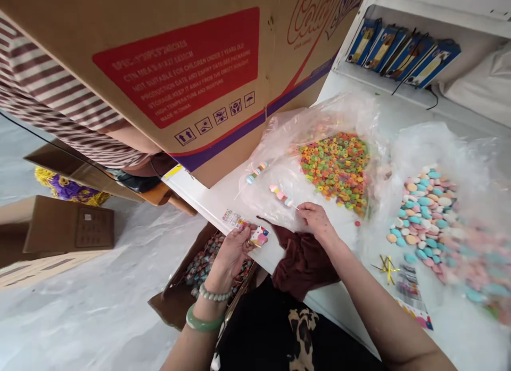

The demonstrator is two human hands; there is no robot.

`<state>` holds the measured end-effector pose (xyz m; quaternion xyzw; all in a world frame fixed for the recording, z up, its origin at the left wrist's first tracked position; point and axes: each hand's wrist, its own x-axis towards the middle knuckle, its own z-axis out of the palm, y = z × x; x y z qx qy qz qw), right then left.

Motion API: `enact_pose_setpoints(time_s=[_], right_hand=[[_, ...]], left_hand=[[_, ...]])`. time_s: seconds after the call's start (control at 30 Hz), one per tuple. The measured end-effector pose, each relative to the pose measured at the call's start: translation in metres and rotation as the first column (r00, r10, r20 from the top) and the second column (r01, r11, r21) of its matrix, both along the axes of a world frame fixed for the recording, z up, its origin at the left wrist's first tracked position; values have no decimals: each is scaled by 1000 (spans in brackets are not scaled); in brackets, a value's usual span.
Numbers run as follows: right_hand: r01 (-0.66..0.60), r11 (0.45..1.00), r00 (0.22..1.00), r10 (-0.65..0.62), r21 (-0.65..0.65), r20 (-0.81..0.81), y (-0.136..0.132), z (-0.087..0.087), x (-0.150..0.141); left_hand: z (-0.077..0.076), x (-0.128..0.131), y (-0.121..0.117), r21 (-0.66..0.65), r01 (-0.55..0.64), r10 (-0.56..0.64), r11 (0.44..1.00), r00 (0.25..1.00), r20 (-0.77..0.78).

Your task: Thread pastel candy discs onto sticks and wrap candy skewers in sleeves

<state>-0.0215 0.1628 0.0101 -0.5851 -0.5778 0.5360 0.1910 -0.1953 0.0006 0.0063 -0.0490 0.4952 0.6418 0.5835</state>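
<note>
My left hand (235, 251), with a bead bracelet and a green bangle on its wrist, pinches a small printed plastic candy bag (260, 236) at the table's front edge. Between the thumb and fingers of my right hand (317, 221) is the thin white stick of a candy skewer (281, 195), threaded with pastel sweets and pointing left, apart from the bag. A second candy skewer (256, 172) lies on the transparent plastic just beyond. Dark red cloth (303, 259) is bunched below my right hand.
A large carton (215, 83) stands at the back left; a person in a striped sleeve (59, 89) is behind it. Ring candies (339, 168) and pastel candies (425, 211) lie on plastic. Gold twist ties (387, 269) and printed bags (411, 291) are at right. Below sits a box of wrapped sweets (199, 264).
</note>
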Motion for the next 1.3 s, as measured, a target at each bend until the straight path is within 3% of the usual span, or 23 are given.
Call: enact_pose_setpoints(time_s=[0.1, 0.27, 0.4, 0.5, 0.63, 0.93, 1.0, 1.17, 1.3], right_hand=[[1, 996, 988, -14, -84, -154, -14, 7, 30], [-63, 972, 905, -40, -228, -423, -47, 28, 61], [-93, 941, 838, -102, -324, -537, -71, 44, 64], [-77, 951, 794, -123, -299, -596, -89, 51, 57], [-19, 975, 771, -127, -222, -625, -104, 52, 55], [267, 961, 802, -264, -74, -536, -116, 54, 90], [256, 965, 800, -248, -63, -546, -119, 55, 97], [158, 982, 753, -189, -105, -630, -125, 61, 106], [160, 974, 734, -227, -162, -641, -123, 65, 109]], left_hand=[[0, 5, 5, 32, -6, 6, 999, 1000, -17], [3, 21, 14, 114, -80, 87, 990, 994, -63], [20, 43, 19, 179, -83, 116, 980, 977, -182], [37, 66, 23, 208, -48, 101, 977, 962, -253], [49, 98, 25, 209, 49, -1, 977, 975, -222], [54, 144, 23, 102, 315, -287, 944, 931, -224], [56, 153, 25, 124, 299, -263, 946, 933, -244], [60, 170, 31, 183, 129, -94, 975, 978, -187], [64, 179, 27, 223, 128, -102, 966, 987, -123]])
